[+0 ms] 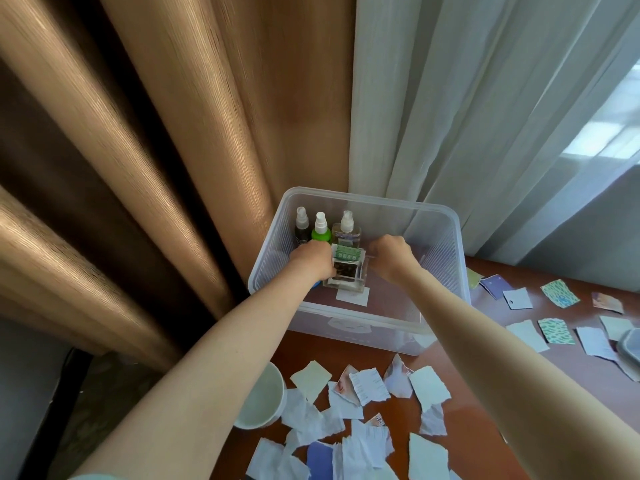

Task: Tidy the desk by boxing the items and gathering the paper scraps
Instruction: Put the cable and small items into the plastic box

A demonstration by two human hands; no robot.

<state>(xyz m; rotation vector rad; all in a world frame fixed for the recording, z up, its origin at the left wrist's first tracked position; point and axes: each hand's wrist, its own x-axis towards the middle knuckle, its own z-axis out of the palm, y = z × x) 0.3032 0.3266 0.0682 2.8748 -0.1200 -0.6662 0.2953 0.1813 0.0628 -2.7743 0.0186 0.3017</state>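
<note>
Gripping clear holder point(346, 271) | left hand point(311, 259), right hand point(393, 258) both curled on it | inside bin point(433, 211)

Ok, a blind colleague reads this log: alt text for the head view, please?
The left hand and right hand hold a clear holder of cards inside a clear bin, where three spray bottles stand at the back left. Torn paper scraps litter the desk in front and to the right, beside a white cup.
</note>
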